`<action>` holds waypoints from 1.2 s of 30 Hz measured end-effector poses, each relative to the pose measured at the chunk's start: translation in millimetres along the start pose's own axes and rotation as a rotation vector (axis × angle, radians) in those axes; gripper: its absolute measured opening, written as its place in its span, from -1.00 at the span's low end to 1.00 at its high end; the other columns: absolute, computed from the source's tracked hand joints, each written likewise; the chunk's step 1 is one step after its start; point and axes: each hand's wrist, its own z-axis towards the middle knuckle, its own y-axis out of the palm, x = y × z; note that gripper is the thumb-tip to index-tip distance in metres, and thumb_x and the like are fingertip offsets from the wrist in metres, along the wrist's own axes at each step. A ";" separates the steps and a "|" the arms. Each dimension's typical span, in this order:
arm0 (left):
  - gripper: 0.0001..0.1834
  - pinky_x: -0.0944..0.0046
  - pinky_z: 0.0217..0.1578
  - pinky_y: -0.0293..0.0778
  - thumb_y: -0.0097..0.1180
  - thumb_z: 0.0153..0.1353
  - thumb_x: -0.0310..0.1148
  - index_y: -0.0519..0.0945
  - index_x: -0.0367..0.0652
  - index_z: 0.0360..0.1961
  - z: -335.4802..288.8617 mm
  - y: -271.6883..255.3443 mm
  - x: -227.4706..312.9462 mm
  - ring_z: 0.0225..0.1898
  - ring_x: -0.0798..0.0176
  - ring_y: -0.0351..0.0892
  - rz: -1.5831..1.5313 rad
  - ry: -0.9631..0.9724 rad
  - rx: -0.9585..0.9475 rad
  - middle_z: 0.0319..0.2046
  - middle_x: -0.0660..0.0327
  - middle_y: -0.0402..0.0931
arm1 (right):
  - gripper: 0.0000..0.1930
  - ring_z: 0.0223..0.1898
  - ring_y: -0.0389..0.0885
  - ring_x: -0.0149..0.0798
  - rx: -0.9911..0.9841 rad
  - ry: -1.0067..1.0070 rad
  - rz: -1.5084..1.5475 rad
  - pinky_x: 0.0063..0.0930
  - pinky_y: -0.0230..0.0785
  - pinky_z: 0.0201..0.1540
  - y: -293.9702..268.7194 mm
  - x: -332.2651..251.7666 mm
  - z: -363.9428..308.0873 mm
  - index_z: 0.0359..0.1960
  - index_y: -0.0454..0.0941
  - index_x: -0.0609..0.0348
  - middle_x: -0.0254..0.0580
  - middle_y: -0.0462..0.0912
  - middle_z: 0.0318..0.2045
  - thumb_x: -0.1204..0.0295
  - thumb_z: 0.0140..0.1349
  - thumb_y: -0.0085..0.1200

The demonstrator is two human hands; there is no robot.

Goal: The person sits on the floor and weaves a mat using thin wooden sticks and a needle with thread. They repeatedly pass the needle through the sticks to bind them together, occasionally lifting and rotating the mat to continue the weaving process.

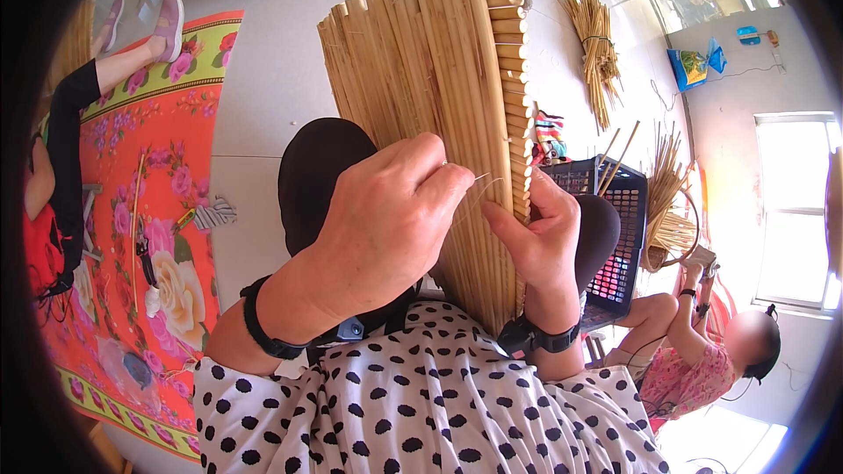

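Observation:
A panel of straw-coloured reed stalks [395, 53] rises from my lap, between my knees. Along its right side runs a long smooth stalk, with a row of round cut ends [511, 51] beyond it. Over the panel's lower middle is my left hand [391, 202], its thumb and forefinger pinched on a thin needle [480, 176]. Fine pale thread curves beside the needle tip. My right hand [543, 233] grips the panel's right edge, thumb on the front face; its other fingers are partly hidden behind the edge.
On the right stands a dark plastic crate [619, 237], with loose stalks [672, 202] behind it. A tied stalk bundle [597, 53] lies farther off. One person [689, 360] sits at right, another person's leg [75, 114] at left, over a red floral mat [167, 175].

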 end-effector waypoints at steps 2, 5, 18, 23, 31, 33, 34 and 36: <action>-0.81 0.20 -0.44 0.46 0.19 -0.08 -0.61 0.52 -0.26 -0.37 -0.1 0.3 -0.4 -0.44 0.12 0.50 -0.004 0.003 0.001 -0.47 0.15 0.31 | -0.65 -0.36 0.58 -0.45 -0.003 -0.017 -0.023 -0.56 0.43 -0.25 -0.9 2.1 -0.2 -0.14 0.61 0.40 -0.14 0.65 -0.37 0.65 -0.06 0.22; -0.82 0.20 -0.45 0.46 0.19 -0.07 -0.61 0.51 -0.26 -0.38 -0.2 1.1 -0.5 -0.44 0.12 0.50 0.001 0.009 0.008 -0.47 0.15 0.30 | -0.64 -0.37 0.57 -0.46 -0.004 -0.041 -0.021 -0.56 0.42 -0.26 -0.7 0.6 0.4 -0.13 0.61 0.40 -0.15 0.65 -0.38 0.65 -0.06 0.23; -0.81 0.19 -0.51 0.41 0.27 -0.01 -0.66 0.57 -0.26 -0.34 1.9 2.1 1.2 -0.51 0.13 0.45 -0.015 -0.002 0.052 -0.52 0.17 0.31 | -0.62 -0.37 0.57 -0.44 -0.015 0.049 -0.005 -0.54 0.43 -0.26 -2.1 0.4 -1.0 -0.10 0.60 0.40 -0.13 0.66 -0.36 0.64 -0.04 0.23; -0.81 0.19 -0.51 0.41 0.27 0.00 -0.65 0.57 -0.26 -0.34 1.0 1.7 1.6 -0.51 0.13 0.45 -0.008 -0.009 0.046 -0.52 0.17 0.32 | -0.62 -0.36 0.59 -0.38 -0.024 0.020 -0.023 -0.52 0.43 -0.24 0.0 -3.7 -0.9 -0.11 0.60 0.40 -0.10 0.66 -0.35 0.63 -0.06 0.24; -0.86 0.23 -0.47 0.45 0.17 -0.04 -0.60 0.51 -0.26 -0.41 -0.5 -2.3 2.9 -0.45 0.16 0.49 0.029 0.002 0.012 -0.49 0.16 0.30 | -0.62 -0.36 0.61 -0.36 -0.025 0.038 -0.057 -0.50 0.45 -0.24 -0.7 -5.4 -2.1 -0.12 0.60 0.41 -0.07 0.67 -0.33 0.63 -0.08 0.25; -0.87 0.23 -0.46 0.46 0.17 -0.04 -0.59 0.51 -0.26 -0.41 -1.1 -3.0 3.2 -0.45 0.16 0.49 0.031 0.000 0.012 -0.49 0.16 0.30 | -0.62 -0.36 0.62 -0.35 -0.017 0.030 -0.042 -0.50 0.45 -0.24 0.6 -6.1 -2.0 -0.13 0.60 0.41 -0.07 0.67 -0.33 0.63 -0.08 0.25; -0.87 0.23 -0.46 0.46 0.17 -0.03 -0.59 0.51 -0.25 -0.41 -1.6 -3.1 3.2 -0.45 0.16 0.49 0.033 -0.001 0.011 -0.49 0.17 0.30 | -0.62 -0.35 0.62 -0.35 -0.018 0.025 -0.041 -0.50 0.45 -0.24 0.6 -5.9 -1.9 -0.13 0.60 0.41 -0.06 0.67 -0.33 0.63 -0.08 0.25; -0.87 0.23 -0.46 0.46 0.17 -0.03 -0.59 0.51 -0.25 -0.41 -2.6 -3.0 3.0 -0.45 0.16 0.49 0.037 -0.001 0.010 -0.49 0.17 0.30 | -0.62 -0.35 0.63 -0.34 -0.018 0.015 -0.039 -0.49 0.45 -0.23 0.7 -4.4 -1.8 -0.13 0.61 0.41 -0.06 0.68 -0.33 0.63 -0.08 0.25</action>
